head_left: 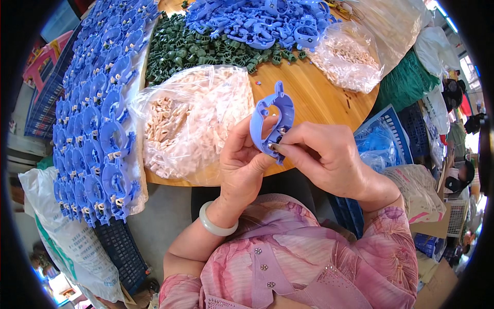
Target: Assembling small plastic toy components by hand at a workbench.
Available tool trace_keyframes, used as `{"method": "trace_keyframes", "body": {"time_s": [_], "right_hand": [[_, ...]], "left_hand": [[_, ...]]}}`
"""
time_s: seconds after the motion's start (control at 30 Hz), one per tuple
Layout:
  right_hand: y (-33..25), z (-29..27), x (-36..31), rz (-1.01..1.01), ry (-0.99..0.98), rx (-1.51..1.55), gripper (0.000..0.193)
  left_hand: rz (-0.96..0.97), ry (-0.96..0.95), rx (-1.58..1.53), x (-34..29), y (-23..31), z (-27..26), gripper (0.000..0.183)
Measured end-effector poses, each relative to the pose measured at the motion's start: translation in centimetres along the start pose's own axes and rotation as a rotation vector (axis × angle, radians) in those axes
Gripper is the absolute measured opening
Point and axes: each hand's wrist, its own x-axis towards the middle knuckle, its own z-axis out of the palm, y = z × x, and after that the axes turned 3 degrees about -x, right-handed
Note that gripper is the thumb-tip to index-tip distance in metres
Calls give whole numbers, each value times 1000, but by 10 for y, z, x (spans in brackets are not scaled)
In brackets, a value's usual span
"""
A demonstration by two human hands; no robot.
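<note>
A hollow blue plastic part (256,123), ring-like with a tab on top, is held up over the table's near edge. My left hand (242,167) is closed on its left side, with the thumb low against it. At its lower right end my right hand (329,157) has thumb and fingertips pinched together. Something small and dark shows at those fingertips, but its kind is too small and covered to tell. Just left of my left hand lies a clear plastic bag (221,92) filled with small cream-coloured pieces.
Dark green pieces (200,49) and loose blue parts (257,26) are heaped at the back of the round wooden table (329,100). Rows of blue parts (110,136) stand on a board at left. Another bag (350,56) of cream pieces lies at back right.
</note>
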Motion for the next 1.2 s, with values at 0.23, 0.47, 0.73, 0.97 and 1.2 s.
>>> {"method": "trace_keyframes", "body": {"time_s": [0.23,0.47,0.73,0.97,1.2], "right_hand": [[-2,1,0,106,-47,64,10],[-1,2,1,82,-40,55,11],[0,0,3,61,-3,47,9],[41,-6,22,133,244,201,25],[47,-4,32,284,-12,679,30]], "left_hand": [[21,19,8,1,0,1,61],[28,22,18,0,-1,0,61],[-85,47,-47,2,5,-1,59],[-277,-35,-238,10,11,-2,54],[-486,-15,-263,14,27,11,42]]}}
